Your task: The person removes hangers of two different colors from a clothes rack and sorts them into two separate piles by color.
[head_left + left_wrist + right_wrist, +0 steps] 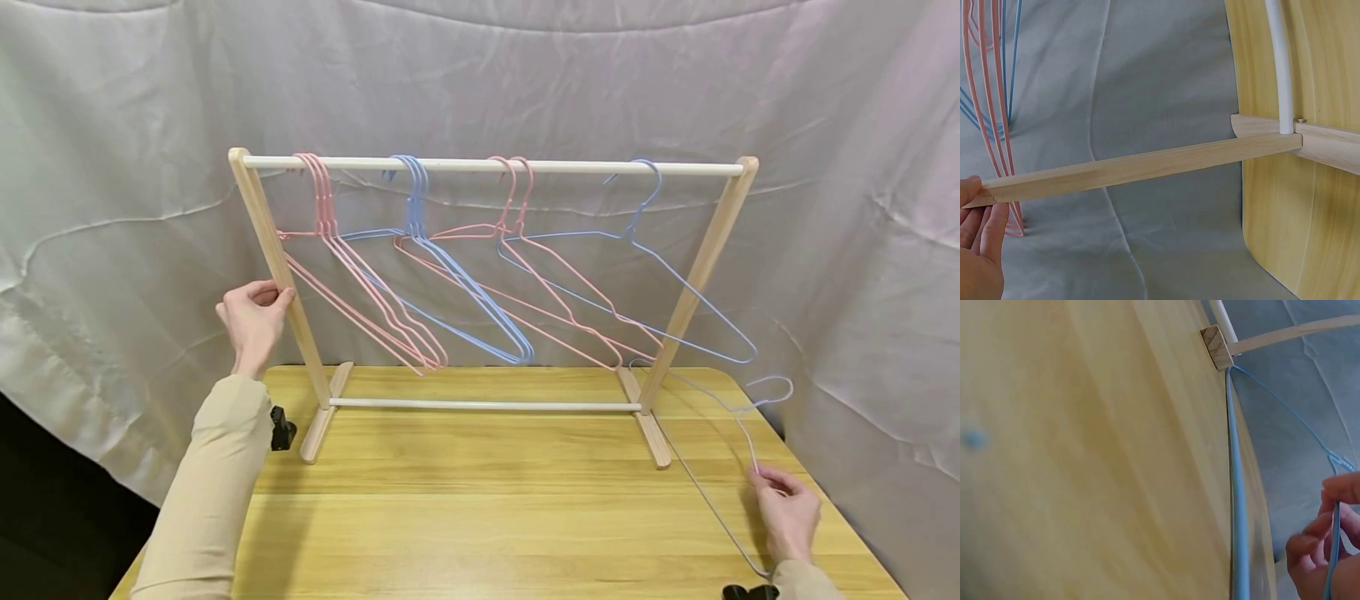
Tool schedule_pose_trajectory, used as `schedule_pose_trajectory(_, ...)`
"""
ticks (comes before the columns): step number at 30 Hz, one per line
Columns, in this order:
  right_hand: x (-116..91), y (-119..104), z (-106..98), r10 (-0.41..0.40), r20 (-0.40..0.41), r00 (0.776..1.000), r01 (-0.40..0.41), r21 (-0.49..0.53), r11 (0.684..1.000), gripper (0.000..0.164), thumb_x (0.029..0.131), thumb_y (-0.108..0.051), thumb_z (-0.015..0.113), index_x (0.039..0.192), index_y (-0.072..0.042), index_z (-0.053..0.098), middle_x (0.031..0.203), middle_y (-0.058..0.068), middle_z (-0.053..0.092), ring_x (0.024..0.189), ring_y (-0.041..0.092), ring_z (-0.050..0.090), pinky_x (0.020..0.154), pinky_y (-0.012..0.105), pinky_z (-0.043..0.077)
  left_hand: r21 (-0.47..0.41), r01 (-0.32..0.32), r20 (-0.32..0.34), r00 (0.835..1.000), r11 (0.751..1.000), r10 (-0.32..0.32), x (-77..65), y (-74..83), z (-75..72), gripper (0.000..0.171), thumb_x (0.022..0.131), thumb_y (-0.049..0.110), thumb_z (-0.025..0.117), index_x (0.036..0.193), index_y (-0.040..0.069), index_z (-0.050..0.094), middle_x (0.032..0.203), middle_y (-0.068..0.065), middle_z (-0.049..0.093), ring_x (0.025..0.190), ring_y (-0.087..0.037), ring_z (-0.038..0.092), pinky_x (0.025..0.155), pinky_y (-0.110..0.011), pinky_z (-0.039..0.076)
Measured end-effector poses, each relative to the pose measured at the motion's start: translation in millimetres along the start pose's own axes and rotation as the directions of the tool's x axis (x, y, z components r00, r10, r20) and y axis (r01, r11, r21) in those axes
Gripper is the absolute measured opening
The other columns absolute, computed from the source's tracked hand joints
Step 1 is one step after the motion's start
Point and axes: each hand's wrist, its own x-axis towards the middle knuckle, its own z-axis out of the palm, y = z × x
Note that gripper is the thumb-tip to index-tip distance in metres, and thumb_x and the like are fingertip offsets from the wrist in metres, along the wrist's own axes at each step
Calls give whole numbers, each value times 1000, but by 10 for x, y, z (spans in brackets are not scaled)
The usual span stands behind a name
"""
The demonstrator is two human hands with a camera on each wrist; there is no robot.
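Note:
My left hand [255, 321] grips the left wooden post [1116, 172] of a clothes rack, thumb on one side and fingers on the other. At the table's right side my right hand [787, 508] pinches one arm of a blue wire hanger [1239, 519], which looks greyer in the head view. This hanger's hook [780, 381] points away from me, beyond the hand. Its long lower bar slants beside the rack's right foot [648, 429]. On the rack's white top rail [577, 167] hang pink hangers [322, 200] and blue hangers [416, 208] in separate bunches.
Two more pink hangers [522, 200] and a single blue hanger [659, 177] hang farther right on the rail. A white lower bar [480, 405] joins the rack's feet. The rack stands on a wooden table [465, 517], with a grey curtain [480, 83] behind it.

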Motion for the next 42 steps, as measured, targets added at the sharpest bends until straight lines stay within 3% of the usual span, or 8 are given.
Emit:
schedule_pose_trajectory(6,23,39,-23,-34,-23,999,29,-199,980,45,87,-15,72,61,-50,63,55,-38,51,59,-15,46,57,7,37,-2,3,3,1000,1000,-3,-1,-5,-4,32,92,22,72,115,0,75,114,-22,71,136,-22,39,110,-40,23)
schedule_pose_trajectory(11,28,74,-38,-61,-34,998,49,-280,959,27,88,-17,68,74,-39,73,53,-39,47,57,-15,44,60,8,35,-4,3,7,1000,1000,-3,-2,-1,-8,32,92,23,72,115,0,74,114,-22,71,138,-21,39,111,-40,23)
schedule_pose_trajectory(18,21,115,-54,-56,-20,998,45,-364,930,50,87,-17,63,60,-57,51,51,-42,43,58,-18,39,62,9,32,-7,0,11,1000,1000,0,-7,4,-7,33,92,22,72,116,0,74,116,-24,70,141,-20,38,113,-39,22)
schedule_pose_trajectory(21,31,123,-56,-43,-13,999,35,-393,919,43,86,-16,63,63,-51,56,50,-42,42,58,-19,38,63,10,32,-9,1,10,1000,1000,-1,-7,5,-6,33,92,22,72,116,0,74,116,-24,70,141,-19,38,113,-40,22)
schedule_pose_trajectory(27,48,113,-42,-62,1,998,56,-437,898,20,86,-15,62,74,-28,72,48,-41,40,58,-20,35,69,19,32,-10,2,7,1000,1000,-2,-7,5,-7,32,92,22,72,116,0,74,115,-23,70,139,-20,38,110,-40,23)
schedule_pose_trajectory(30,46,107,-36,-64,-1,998,57,-444,894,18,86,-15,61,75,-24,73,48,-41,40,60,-19,33,73,23,32,-8,2,7,1000,1000,-2,-12,9,-8,33,92,22,72,116,0,74,116,-24,70,140,-19,38,112,-40,23)
schedule_pose_trajectory(36,56,105,-25,-60,-11,998,48,-461,886,19,88,-17,60,93,-7,75,50,-42,38,64,-17,31,75,28,33,-13,8,9,1000,1000,-8,-23,16,-12,33,92,21,72,117,-1,73,118,-26,69,143,-20,36,114,-41,22)
schedule_pose_trajectory(42,52,-25,-34,-85,-21,996,69,-421,905,17,89,-20,61,98,-14,74,57,-43,41,63,-18,37,72,17,32,-4,12,9,1000,1000,-12,-9,13,-9,33,92,22,72,117,0,74,117,-24,69,140,-21,37,112,-41,22)
